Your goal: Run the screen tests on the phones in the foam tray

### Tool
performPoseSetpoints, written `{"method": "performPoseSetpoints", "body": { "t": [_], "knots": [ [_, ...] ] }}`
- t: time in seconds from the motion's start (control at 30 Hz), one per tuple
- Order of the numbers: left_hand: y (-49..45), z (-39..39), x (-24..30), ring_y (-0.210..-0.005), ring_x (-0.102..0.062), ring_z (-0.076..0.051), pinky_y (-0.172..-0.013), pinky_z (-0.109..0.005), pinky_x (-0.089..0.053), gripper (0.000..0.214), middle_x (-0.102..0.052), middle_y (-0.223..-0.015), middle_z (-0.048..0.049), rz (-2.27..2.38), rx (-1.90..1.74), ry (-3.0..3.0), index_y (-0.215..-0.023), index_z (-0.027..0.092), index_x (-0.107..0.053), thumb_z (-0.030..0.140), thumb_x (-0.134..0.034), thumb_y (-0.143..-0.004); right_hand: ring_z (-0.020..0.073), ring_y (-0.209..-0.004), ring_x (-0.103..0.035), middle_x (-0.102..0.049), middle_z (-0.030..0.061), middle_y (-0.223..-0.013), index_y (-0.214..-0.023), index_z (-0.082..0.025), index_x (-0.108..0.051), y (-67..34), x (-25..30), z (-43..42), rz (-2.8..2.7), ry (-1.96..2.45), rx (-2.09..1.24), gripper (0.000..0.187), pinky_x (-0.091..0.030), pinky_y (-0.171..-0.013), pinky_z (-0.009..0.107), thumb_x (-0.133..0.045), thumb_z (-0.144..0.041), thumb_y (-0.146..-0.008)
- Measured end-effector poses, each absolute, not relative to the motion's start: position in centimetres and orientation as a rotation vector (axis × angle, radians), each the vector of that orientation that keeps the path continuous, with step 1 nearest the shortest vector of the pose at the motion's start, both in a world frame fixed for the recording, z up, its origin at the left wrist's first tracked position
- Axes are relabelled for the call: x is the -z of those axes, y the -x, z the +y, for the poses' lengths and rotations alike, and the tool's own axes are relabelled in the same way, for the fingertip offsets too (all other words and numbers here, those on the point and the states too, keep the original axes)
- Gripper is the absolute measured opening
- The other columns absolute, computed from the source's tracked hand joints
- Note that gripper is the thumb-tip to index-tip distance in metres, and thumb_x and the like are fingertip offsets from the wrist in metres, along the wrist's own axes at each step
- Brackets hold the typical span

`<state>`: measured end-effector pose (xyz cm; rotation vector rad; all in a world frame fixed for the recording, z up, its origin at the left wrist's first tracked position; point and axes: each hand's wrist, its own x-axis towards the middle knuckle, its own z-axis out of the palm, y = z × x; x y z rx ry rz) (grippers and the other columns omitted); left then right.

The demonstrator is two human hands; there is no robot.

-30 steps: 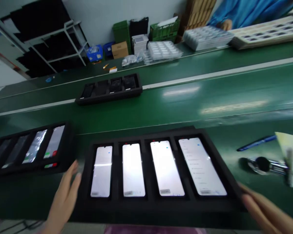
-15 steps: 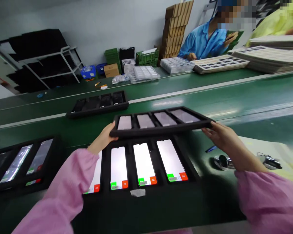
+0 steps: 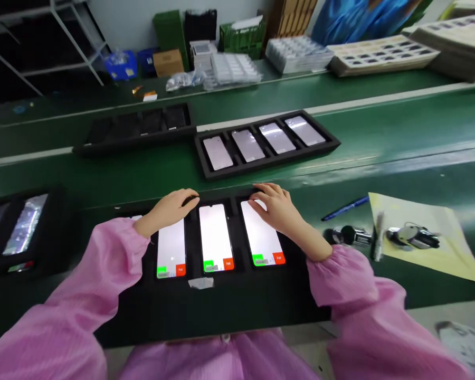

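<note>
In front of me lies a black tray (image 3: 237, 287) holding several phones with lit white screens, green and red boxes along their lower ends. My left hand (image 3: 173, 209) is at the tray's back rim, its fingers curved over the edge above a lit phone (image 3: 171, 250). Farther right, my right hand (image 3: 275, 206) grips the same rim, the thumb over the top of another lit phone (image 3: 266, 237). Between both hands a third lit phone (image 3: 216, 237) shows fully. Beyond them, a second black tray (image 3: 269, 158) with several grey-screened phones rests on the green surface.
Another black tray (image 3: 134, 140) stands behind at left, and one with phones (image 3: 26, 224) at far left. On the right are a blue pen (image 3: 345, 208), metal objects (image 3: 348, 236) and yellow paper (image 3: 455, 253). A person in blue (image 3: 340, 21) is across the line.
The tray of grey-screened phones, held in both hands before, now lies farther back, let go. Both hands have come down to the near tray's back rim. My view has tilted downward.
</note>
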<state>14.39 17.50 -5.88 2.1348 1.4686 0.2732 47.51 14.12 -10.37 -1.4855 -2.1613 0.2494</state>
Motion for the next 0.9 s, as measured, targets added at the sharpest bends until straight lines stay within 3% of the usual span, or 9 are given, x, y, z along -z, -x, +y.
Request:
{"method": "performPoseSetpoints", "body": {
  "t": [0.1, 0.23, 0.3, 0.4, 0.53, 0.6, 0.67, 0.8, 0.9],
  "knots": [
    [-14.4, 14.7, 6.7, -0.127, -0.063, -0.032, -0.117, -0.055, -0.046, 0.051, -0.068, -0.138, -0.0106, 1.476, -0.274, -2.171, -0.134, 0.023, -0.066, 0.056, -0.043, -0.103, 0.0345, -0.127, -0.057, -0.07, 0.0131, -0.136, -0.095, -0.024, -0.077, -47.0, 10.8, 13.1, -2.217, 1.506, -0.198, 0.033, -0.043, -0.097, 0.054, -0.053, -0.044, -0.106],
    [-15.0, 10.9, 6.9, -0.137, -0.057, -0.033, -0.128, -0.066, -0.027, 0.04, -0.064, -0.141, -0.0109, 1.433, -0.304, -2.418, -0.111, 0.025, -0.076, 0.049, -0.046, -0.103, 0.0347, -0.13, -0.056, -0.065, 0.0112, -0.147, -0.093, -0.024, -0.078, -46.4, 10.8, 11.0, -2.225, 1.525, -0.151, 0.034, -0.037, -0.102, 0.055, -0.053, -0.044, -0.107],
    [-15.6, 10.1, 7.1, -0.147, -0.048, -0.037, -0.127, -0.073, -0.021, 0.039, -0.058, -0.152, -0.012, 1.469, -0.317, -2.564, -0.112, 0.025, -0.077, 0.045, -0.044, -0.106, 0.0338, -0.129, -0.057, -0.065, 0.0086, -0.147, -0.091, -0.026, -0.079, -46.0, 11.1, 10.9, -2.202, 1.55, -0.156, 0.034, -0.035, -0.104, 0.055, -0.055, -0.044, -0.106],
    [-16.5, 10.3, 7.7, -0.149, -0.046, -0.038, -0.125, -0.074, -0.026, 0.039, -0.056, -0.154, -0.0132, 1.523, -0.329, -2.557, -0.114, 0.023, -0.076, 0.043, -0.042, -0.107, 0.0316, -0.125, -0.059, -0.068, 0.0043, -0.144, -0.091, -0.03, -0.08, -45.7, 11.7, 11.6, -2.172, 1.577, -0.188, 0.031, -0.033, -0.104, 0.054, -0.056, -0.043, -0.106],
    [-17.0, 11.1, 8.1, -0.129, -0.063, -0.031, -0.12, -0.07, -0.036, 0.038, -0.069, -0.134, -0.0116, 1.535, -0.376, -2.428, -0.099, 0.022, -0.074, 0.041, -0.043, -0.107, 0.0302, -0.124, -0.061, -0.067, 0.0032, -0.145, -0.091, -0.03, -0.08, -46.2, 11.4, 11.6, -2.154, 1.516, -0.215, 0.027, -0.034, -0.105, 0.053, -0.059, -0.041, -0.105],
    [-17.1, 10.6, 7.8, -0.131, -0.063, -0.033, -0.12, -0.074, -0.034, 0.036, -0.07, -0.133, -0.0114, 1.578, -0.362, -2.455, -0.099, 0.022, -0.074, 0.039, -0.043, -0.107, 0.0295, -0.124, -0.062, -0.069, 0.0038, -0.141, -0.087, -0.029, -0.079, -46.7, 10.4, 10.3, -2.157, 1.428, -0.212, 0.026, -0.037, -0.103, 0.051, -0.061, -0.037, -0.104],
    [-17.4, 9.0, 7.1, -0.142, -0.055, -0.038, -0.121, -0.078, -0.028, 0.032, -0.067, -0.142, -0.0137, 1.603, -0.4, -2.557, -0.112, 0.022, -0.073, 0.042, -0.048, -0.106, 0.0271, -0.118, -0.064, -0.074, 0.0039, -0.13, -0.083, -0.027, -0.076, -47.3, 9.1, 8.1, -2.174, 1.299, -0.211, 0.025, -0.04, -0.099, 0.048, -0.062, -0.03, -0.103],
    [-19.9, 4.5, 6.4, -0.14, -0.057, -0.034, -0.128, -0.068, -0.027, 0.057, -0.065, -0.146, -0.0149, 1.164, -0.528, -2.698, -0.141, 0.023, -0.061, 0.062, -0.062, -0.098, 0.0199, -0.094, -0.062, -0.072, 0.006, -0.106, -0.096, -0.024, -0.074, -48.1, 7.2, 2.8, -2.219, 0.985, -0.321, 0.017, -0.046, -0.089, 0.04, -0.061, -0.015, -0.099],
    [-22.6, 2.1, 6.8, -0.117, -0.07, -0.021, -0.126, -0.05, -0.038, 0.039, -0.074, -0.128, -0.0078, 0.826, -0.545, -2.578, -0.135, 0.023, -0.063, 0.045, -0.062, -0.103, 0.0168, -0.084, -0.062, -0.072, 0.0023, -0.093, -0.105, -0.024, -0.074, -48.1, 6.2, 0.1, -2.274, 0.899, -0.335, 0.022, -0.05, -0.09, 0.039, -0.061, -0.01, -0.097]
  ]
}}
